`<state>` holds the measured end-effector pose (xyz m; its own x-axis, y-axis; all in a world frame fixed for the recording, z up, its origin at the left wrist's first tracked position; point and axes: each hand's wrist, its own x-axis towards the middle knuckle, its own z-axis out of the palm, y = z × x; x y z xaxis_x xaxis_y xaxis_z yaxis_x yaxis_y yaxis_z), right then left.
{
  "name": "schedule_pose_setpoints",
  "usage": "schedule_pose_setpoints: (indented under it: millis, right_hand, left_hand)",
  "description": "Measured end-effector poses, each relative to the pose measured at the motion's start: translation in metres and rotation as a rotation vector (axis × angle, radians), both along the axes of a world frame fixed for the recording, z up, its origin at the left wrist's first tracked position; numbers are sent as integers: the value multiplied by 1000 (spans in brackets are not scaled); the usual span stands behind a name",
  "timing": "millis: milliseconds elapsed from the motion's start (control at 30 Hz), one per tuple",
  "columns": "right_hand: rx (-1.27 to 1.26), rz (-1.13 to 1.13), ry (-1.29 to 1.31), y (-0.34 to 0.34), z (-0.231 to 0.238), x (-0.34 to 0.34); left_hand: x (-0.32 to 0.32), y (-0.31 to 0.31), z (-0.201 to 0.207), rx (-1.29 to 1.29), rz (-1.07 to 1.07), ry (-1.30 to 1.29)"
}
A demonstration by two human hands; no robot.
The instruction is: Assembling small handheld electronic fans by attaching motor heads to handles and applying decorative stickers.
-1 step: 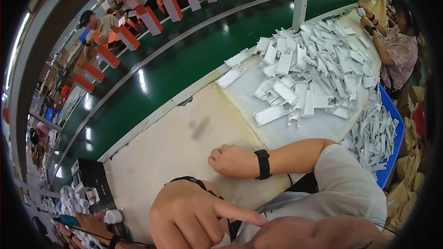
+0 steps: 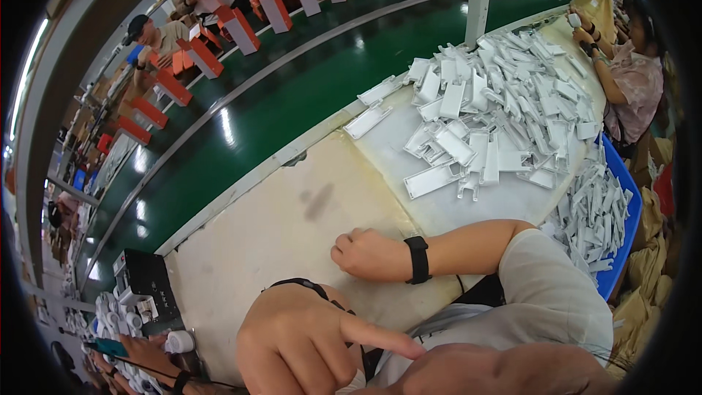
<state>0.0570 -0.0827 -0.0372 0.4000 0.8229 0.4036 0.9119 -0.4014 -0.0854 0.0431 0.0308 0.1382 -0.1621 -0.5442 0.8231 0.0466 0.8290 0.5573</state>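
My right hand [image 2: 373,254] rests on the pale worktop [image 2: 263,212], its fingers curled in a loose fist and nothing showing in them. A black band circles that wrist. Large and close at the bottom, my left hand [image 2: 296,340] is raised with its back showing; one finger stretches out to the right, apart from the other bent ones, whose tips are cut off by the lower edge. I see nothing held there. Beyond my right forearm lies a big heap of white plastic housings [image 2: 453,99], the nearest pieces apart from my hands.
A blue bin [image 2: 635,219] of smaller white parts stands at the right. Past the worktop runs a green conveyor [image 2: 307,88], with orange-and-white boxes [image 2: 238,33] along its far side. A black device [image 2: 150,285] sits at left. Co-workers stand or sit around.
My hands have kept their places. The co-worker's hand at the lower left has shifted slightly; the whole view has drifted a little.
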Motion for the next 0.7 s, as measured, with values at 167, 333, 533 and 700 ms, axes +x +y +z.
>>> schedule_pose_setpoints:
  millis: [167, 333, 533, 700]
  right_hand:
    - [0, -35, 47, -2, 1, 0]
    - [-30, -31, 79, -2, 9, 1]
    - [-30, -32, 71, 1, 7, 1]
    - [-37, -46, 82, -1, 7, 2]
  left_hand:
    - [-3, 0, -4, 6, 65, 13]
    - [-1, 2, -4, 3, 72, -5]
    - [-1, 2, 0, -18, 62, -1]
    - [3, 3, 1, -4, 53, -5]
